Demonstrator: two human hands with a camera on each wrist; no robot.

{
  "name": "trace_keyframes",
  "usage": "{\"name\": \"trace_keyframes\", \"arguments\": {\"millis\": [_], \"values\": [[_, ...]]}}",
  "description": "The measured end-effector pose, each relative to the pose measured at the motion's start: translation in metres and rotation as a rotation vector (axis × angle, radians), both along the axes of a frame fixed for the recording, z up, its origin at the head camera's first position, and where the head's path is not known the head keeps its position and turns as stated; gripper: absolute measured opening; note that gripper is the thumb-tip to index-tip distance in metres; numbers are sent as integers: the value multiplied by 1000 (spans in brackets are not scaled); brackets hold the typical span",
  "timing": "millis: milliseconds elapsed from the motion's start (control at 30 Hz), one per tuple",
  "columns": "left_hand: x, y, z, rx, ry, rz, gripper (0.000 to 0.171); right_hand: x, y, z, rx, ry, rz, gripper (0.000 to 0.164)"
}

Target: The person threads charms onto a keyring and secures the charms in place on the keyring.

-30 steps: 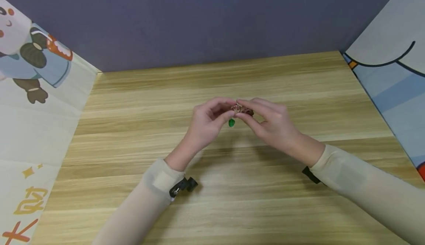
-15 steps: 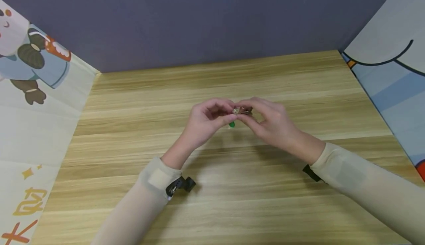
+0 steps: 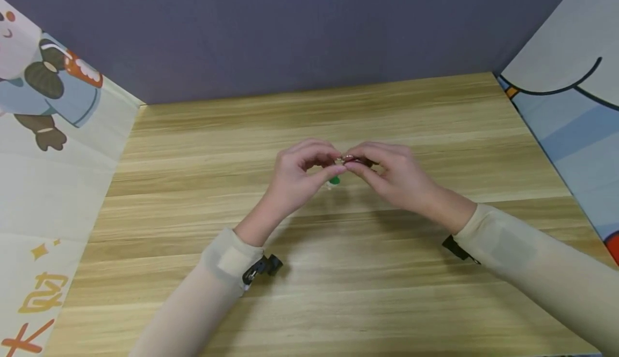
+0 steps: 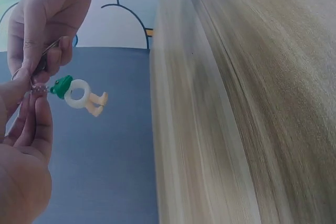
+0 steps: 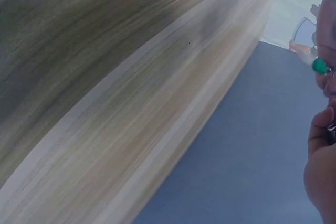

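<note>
Evidently both hands are at work close together over the middle of the table, their fingertips all but meeting. The left hand pinches the clear, beaded link at the top of a small charm between thumb and fingers. The small charm hangs from that grip, clear of the table and just below the fingertips; it has a green top, a white ring-shaped middle and 2 pale legs that point toward the tabletop. In the head view mostly its green part shows, under the left thumb.

The right hand has its thumb and fingers closed on a dark piece right beside the link. A thin metal bar lies along the fingers of that hand. The fingers hide much of the dark piece, so its full shape, and how it joins the link, cannot be told.

Pale sleeves cover both forearms, and a black wrist camera is strapped at the left wrist. A dark blue-grey wall stands behind the wood-grained table, with 2 cartoon-printed panels at the sides: a left panel and a right panel.
</note>
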State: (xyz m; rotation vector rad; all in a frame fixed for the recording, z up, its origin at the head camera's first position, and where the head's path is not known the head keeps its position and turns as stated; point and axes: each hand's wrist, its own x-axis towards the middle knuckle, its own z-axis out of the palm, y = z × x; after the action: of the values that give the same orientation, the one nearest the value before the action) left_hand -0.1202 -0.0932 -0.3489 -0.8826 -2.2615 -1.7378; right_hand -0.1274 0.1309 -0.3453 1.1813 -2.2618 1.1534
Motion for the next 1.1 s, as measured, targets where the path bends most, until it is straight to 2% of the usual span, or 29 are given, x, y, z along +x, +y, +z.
{"name": "trace_keyframes", "arguments": {"millis": [133,267,367,500,600,800,933,1033,1100], "values": [[0,-1,1,-30,-7,-6,5,-1,2,1,12,-58,32,21],[-1,-2,3,-75,-107,-56,6,-2,4,2,29,-123,58,19],[-2,-4,5,-156,-184,-105,7,-4,6,3,60,-168,77,16],[-1,-6,4,-262,-206,-140,8,-5,8,2,110,-199,100,13],[-1,-6,2,-278,-203,-154,7,-6,10,1,135,-217,116,12],[-2,-3,-1,-253,-168,-196,7,-5,12,2,157,-250,131,10],[-3,-4,-2,-281,-125,-179,8,-6,13,2,144,-268,143,11],[-3,-5,-2,-331,-30,-169,10,-6,14,1,131,-277,160,13],[-2,-6,-3,-379,87,-165,11,-7,15,1,131,-273,165,13]]}}
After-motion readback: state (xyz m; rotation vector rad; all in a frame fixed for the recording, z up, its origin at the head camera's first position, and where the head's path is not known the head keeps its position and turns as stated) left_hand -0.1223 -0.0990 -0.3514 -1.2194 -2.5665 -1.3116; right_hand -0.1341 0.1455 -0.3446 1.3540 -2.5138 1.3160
